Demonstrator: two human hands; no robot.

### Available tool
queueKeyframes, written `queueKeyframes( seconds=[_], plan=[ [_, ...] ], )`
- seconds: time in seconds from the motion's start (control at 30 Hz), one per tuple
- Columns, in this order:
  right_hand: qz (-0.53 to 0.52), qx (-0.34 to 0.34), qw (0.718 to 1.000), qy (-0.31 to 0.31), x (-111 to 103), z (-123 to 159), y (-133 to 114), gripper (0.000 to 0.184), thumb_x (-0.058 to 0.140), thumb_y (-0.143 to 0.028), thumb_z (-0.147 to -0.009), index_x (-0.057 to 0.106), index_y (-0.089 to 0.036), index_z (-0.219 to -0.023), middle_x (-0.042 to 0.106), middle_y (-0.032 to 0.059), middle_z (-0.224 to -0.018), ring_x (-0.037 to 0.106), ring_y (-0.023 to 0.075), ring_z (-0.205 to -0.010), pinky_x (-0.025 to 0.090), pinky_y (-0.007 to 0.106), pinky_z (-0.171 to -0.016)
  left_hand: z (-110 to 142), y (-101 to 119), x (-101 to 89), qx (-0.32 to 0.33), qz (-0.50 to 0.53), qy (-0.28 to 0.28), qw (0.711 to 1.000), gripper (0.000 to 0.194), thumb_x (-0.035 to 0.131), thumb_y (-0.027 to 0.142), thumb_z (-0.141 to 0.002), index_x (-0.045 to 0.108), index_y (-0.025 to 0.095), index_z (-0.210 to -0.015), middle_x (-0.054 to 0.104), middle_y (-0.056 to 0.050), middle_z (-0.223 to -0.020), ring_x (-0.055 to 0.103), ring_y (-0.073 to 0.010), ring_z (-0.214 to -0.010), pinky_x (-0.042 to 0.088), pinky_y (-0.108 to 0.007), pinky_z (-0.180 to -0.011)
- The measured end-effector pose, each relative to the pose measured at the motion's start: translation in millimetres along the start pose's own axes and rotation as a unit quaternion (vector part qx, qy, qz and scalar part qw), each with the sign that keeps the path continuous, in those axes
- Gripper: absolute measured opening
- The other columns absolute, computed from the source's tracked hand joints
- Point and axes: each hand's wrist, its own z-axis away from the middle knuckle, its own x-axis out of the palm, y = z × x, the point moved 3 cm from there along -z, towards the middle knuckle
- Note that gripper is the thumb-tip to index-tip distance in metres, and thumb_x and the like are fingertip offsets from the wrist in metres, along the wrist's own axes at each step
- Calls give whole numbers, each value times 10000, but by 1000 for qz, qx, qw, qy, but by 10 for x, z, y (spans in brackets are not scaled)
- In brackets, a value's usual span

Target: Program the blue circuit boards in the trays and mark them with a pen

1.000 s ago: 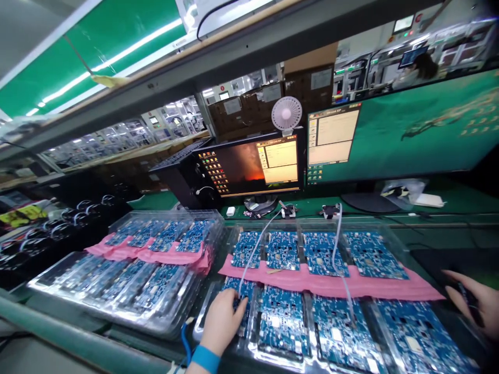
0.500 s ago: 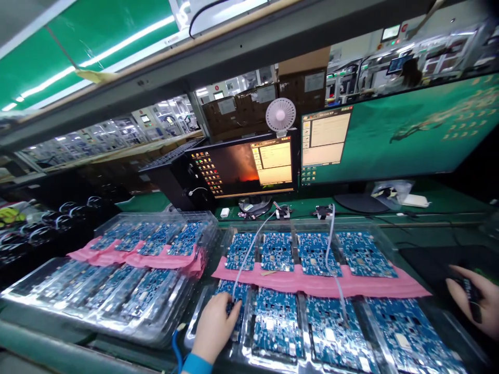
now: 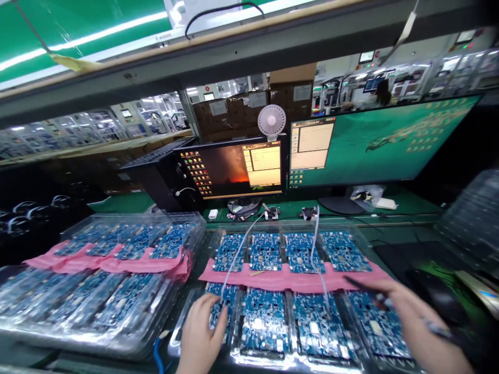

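A clear plastic tray (image 3: 288,228) holds rows of blue circuit boards (image 3: 265,322) on both sides of a pink foam strip (image 3: 273,278). Your left hand (image 3: 200,332) curls over the front-left board (image 3: 217,311), beside a white cable (image 3: 237,254); you cannot tell whether it grips. Your right hand (image 3: 421,327) pinches a slim dark tool (image 3: 364,288) above the front-right board (image 3: 378,324).

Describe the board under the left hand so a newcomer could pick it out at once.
Below the wide monitor, a pink strip divides two rows of blue circuit boards. In the nearer row, it's the leftmost board, under the left hand, with a white cable running onto it.
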Motion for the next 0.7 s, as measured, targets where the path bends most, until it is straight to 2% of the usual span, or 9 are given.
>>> queueKeyframes(
  seconds=[0.03, 0.07, 0.13, 0.23, 0.33, 0.4, 0.5, 0.6, 0.7],
  plan=[
    [3, -32, 998, -62, 151, 49, -259, 292, 359, -385, -832, 589, -250, -950, 617, 38, -928, 583, 184, -831, 501, 258, -650, -9, 125, -30, 24, 10, -2, 1000, 217, 490, 284, -784, 493, 169, -968, 539, -85, -942, 520, -197, -894, 441, -315, -754],
    [9, -53, 993, -109, 287, 91, -492, 257, 397, -368, -821, 585, -259, -959, 602, 29, -981, 564, 175, -892, 487, 255, -723, -21, 268, -51, 53, 24, -17, 998, 248, 493, 274, -779, 483, 171, -1005, 534, -87, -973, 513, -194, -916, 440, -305, -763],
    [-8, -127, 972, -196, 526, 155, -884, 238, 385, -300, -827, 585, -257, -948, 607, 32, -942, 560, 152, -874, 466, 246, -747, -44, 585, -63, 127, 58, -67, 988, 333, 506, 267, -764, 450, 170, -1078, 530, -91, -1027, 500, -191, -955, 435, -292, -791],
    [-42, -213, 929, -300, 781, 205, -1194, 225, 391, -223, -792, 578, -225, -919, 614, 32, -848, 553, 138, -809, 437, 256, -744, -47, 978, -3, 204, 118, -164, 958, 337, 492, 294, -757, 457, 162, -1064, 563, -84, -989, 523, -189, -898, 445, -296, -772],
    [-57, -226, 916, -326, 886, 222, -1219, 201, 408, -211, -763, 570, -203, -881, 602, 20, -802, 539, 129, -756, 416, 256, -706, 3, 1137, 109, 191, 149, -219, 945, 188, 373, 290, -802, 509, 168, -844, 587, -52, -760, 539, -172, -686, 450, -292, -617],
    [-61, -218, 913, -339, 894, 245, -1176, 195, 412, -210, -760, 562, -199, -884, 588, 11, -783, 527, 119, -745, 403, 246, -701, 56, 1156, 177, 184, 150, -221, 946, 265, 299, 323, -825, 495, 177, -723, 562, -38, -641, 515, -168, -577, 414, -290, -532],
    [-75, -204, 900, -378, 861, 287, -1130, 217, 414, -215, -776, 538, -209, -955, 578, 4, -840, 514, 103, -790, 389, 225, -740, 119, 1149, 256, 185, 160, -211, 946, 386, 227, 413, -839, 479, 188, -652, 541, -26, -559, 496, -163, -499, 362, -285, -480],
    [-76, -208, 880, -419, 825, 314, -1144, 283, 394, -231, -796, 501, -229, -1058, 575, 8, -933, 509, 109, -858, 382, 231, -779, 133, 1142, 316, 176, 158, -215, 948, 443, 229, 488, -827, 462, 195, -591, 525, -18, -509, 490, -159, -459, 313, -277, -443],
    [-59, -232, 871, -429, 802, 323, -1150, 317, 400, -277, -790, 505, -231, -1085, 592, 20, -902, 530, 138, -817, 401, 256, -733, 101, 1123, 336, 165, 153, -237, 945, 414, 324, 529, -781, 448, 195, -570, 514, -17, -512, 485, -168, -470, 300, -279, -440]
  ],
)
